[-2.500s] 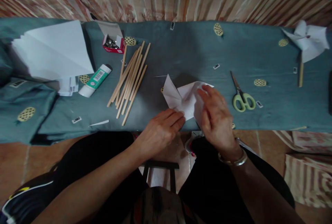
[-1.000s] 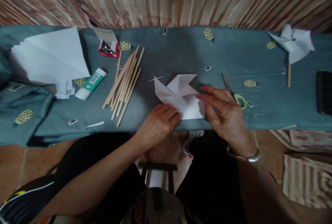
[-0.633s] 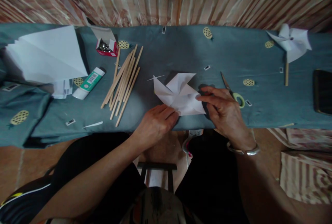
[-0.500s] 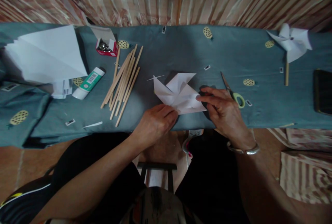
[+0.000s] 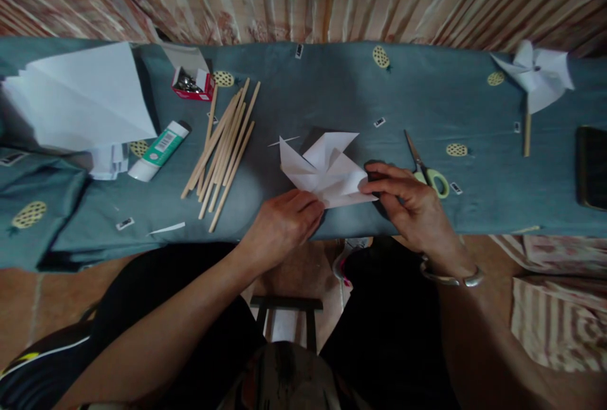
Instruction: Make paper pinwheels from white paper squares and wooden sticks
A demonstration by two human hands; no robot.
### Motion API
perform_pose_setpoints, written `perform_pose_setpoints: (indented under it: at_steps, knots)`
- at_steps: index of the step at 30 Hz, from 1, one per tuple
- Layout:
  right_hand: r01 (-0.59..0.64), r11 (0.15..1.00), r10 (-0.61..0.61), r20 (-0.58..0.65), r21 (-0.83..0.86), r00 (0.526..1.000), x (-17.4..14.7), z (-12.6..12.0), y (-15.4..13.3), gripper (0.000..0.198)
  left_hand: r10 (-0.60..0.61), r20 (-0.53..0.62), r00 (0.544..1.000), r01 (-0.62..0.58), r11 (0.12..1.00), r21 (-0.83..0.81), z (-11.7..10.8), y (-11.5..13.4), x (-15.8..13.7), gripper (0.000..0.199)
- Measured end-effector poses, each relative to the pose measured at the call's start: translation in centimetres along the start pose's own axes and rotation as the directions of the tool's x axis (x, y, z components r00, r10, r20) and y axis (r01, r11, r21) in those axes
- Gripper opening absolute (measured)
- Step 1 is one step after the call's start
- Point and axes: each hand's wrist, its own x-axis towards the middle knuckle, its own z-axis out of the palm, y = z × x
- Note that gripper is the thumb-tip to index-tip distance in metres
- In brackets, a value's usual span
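A white paper pinwheel [image 5: 327, 173] lies at the near side of the table, its blades folded toward the middle and some corners standing up. My left hand [image 5: 289, 217] grips its lower left edge, fingers closed on the paper. At the right corner, my right hand [image 5: 403, 198] pinches the paper between thumb and fingers. A pair of scissors [image 5: 427, 169] with light green handles lies just beyond my right hand. Left of the pinwheel rest several wooden sticks [image 5: 227, 150] in a loose pile.
A glue stick [image 5: 160, 152], a red box of metal pins [image 5: 193, 85] and a stack of white paper [image 5: 90, 100] lie on the left. At the far right are a pinwheel on a stick [image 5: 538, 78] and a dark phone [image 5: 590, 166]. Paper scraps [image 5: 165, 228] lie about.
My right hand has shifted slightly at the right corner, its thumb and fingers still at the paper. The pinwheel and left hand stay almost where they were.
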Motion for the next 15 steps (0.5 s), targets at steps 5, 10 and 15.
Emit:
perform_pose_setpoints:
  at_steps: [5,10,15]
  knots:
    - [-0.009,1.000,0.009,0.001,0.017,1.000,0.00,-0.03,0.27,0.035,-0.050,-0.024,0.998,0.049,0.997,-0.061,0.01,-0.23,0.11,0.018]
    - [-0.048,0.999,0.048,-0.012,0.005,0.999,0.15,0.12,-0.06,0.026,-0.080,-0.032,0.996,0.077,0.992,-0.101,-0.07,-0.38,0.20,0.017]
    - [-0.065,0.993,0.073,-0.080,0.098,0.994,0.35,0.35,-0.72,0.018,-0.080,-0.027,0.996,0.077,0.992,-0.101,-0.03,-0.35,0.13,0.018]
